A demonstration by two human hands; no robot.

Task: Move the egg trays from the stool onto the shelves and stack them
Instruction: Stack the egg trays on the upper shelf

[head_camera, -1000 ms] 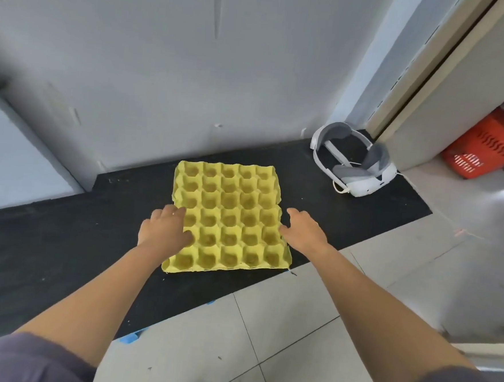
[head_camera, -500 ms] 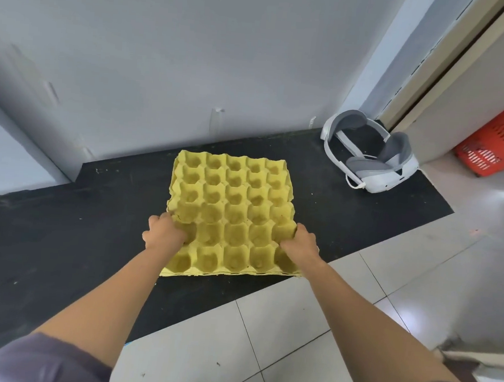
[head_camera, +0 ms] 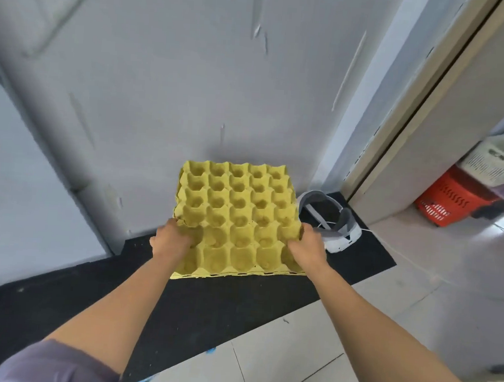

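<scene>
1. Nearest to me, both forearms reach forward over the tiled floor (head_camera: 292,369) and the black mat (head_camera: 200,312).
2. The left hand (head_camera: 171,240) grips the left edge of the yellow egg trays (head_camera: 237,213), fingers curled into the cups. The right hand (head_camera: 306,245) clamps the right edge likewise.
3. Several layers show at the trays' near edge, so I judge this a nested stack. It is held between the hands, apparently clear of the mat.
4. Step in hand: carrying, in my judgement. Neither stool nor shelves are in view, so the next move calls for turning to find the shelf while keeping the stack level.
5. Clearances: a white headset (head_camera: 341,237) lies just beside the right hand and the grey wall (head_camera: 192,82) stands close ahead. Open floor lies rightward, towards the red basket (head_camera: 447,201).
</scene>
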